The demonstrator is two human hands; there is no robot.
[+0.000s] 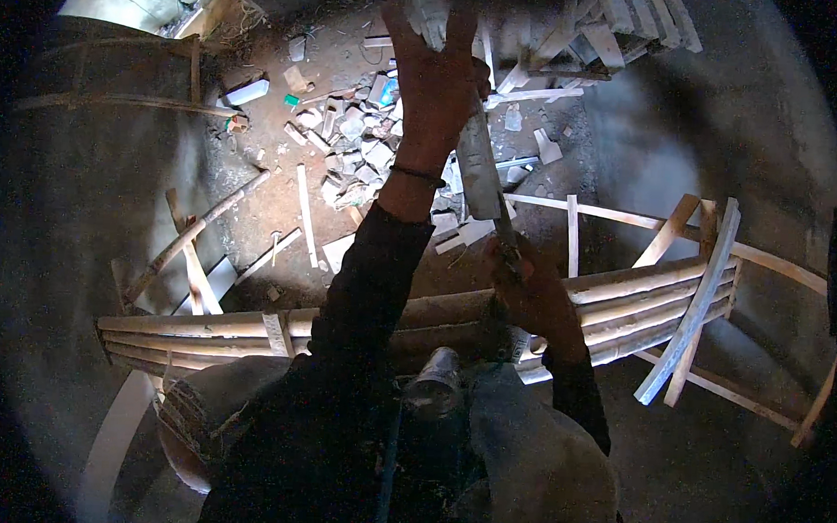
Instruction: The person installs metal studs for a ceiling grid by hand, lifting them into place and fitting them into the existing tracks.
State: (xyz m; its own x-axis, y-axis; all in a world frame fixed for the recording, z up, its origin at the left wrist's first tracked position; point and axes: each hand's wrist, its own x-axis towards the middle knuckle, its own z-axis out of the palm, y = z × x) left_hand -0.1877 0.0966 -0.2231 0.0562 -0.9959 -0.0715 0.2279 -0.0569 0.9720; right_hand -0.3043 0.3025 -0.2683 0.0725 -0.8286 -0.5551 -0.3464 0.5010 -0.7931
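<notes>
Raised at the top middle, my left hand (pixel 434 91) closes round a long, pale, flat bar (pixel 480 176) that looks dusty. One end of the bar shows above the hand, and the other slants down toward my right hand. Lower and to the right, my right hand (pixel 533 293) is closed round a dark, narrow thing (pixel 508 249) near the bar's lower end. Shadow hides what kind of thing that is. A clear, shiny cylinder (pixel 436 377) sits close in front of my body.
A platform of round poles (pixel 417 312) crosses in front of me, with a pale board (pixel 689 308) leaning at its right. Below lie broken rubble (pixel 363 144) and loose wooden strips (pixel 307 216). Stacked timber (pixel 620 24) hangs at the upper right. Grey walls stand on both sides.
</notes>
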